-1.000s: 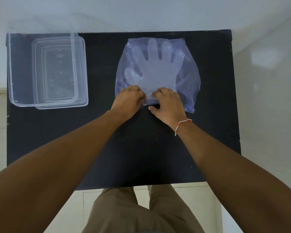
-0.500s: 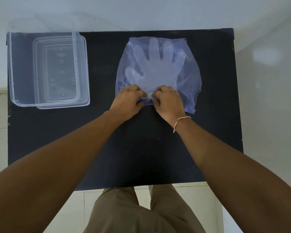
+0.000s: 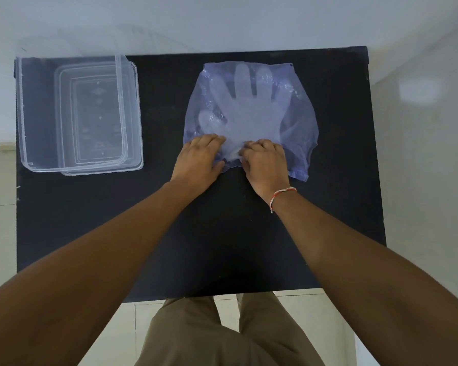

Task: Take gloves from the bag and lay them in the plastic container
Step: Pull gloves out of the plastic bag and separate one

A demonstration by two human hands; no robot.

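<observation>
A thin bluish plastic bag [image 3: 299,120] lies flat on the black table [image 3: 222,233], right of centre. Through it show pale translucent gloves [image 3: 249,109], fingers pointing away from me. My left hand [image 3: 200,161] pinches the bag's near edge on the left side of its opening. My right hand [image 3: 266,162] grips the same edge just to the right, fingers curled on the plastic; whether it also holds a glove cuff is hidden. A clear plastic container [image 3: 29,114] stands at the table's far left, with a clear lid [image 3: 136,120] partly under it.
The table ends just beyond the bag at the back, against a white wall [image 3: 222,22]. Tiled floor [image 3: 421,154] lies to the right and left. My trousers [image 3: 222,334] show below the near edge.
Both hands have stayed at the bag's near edge, with the fingers working slightly closer together. The bag and container have not moved on the table.
</observation>
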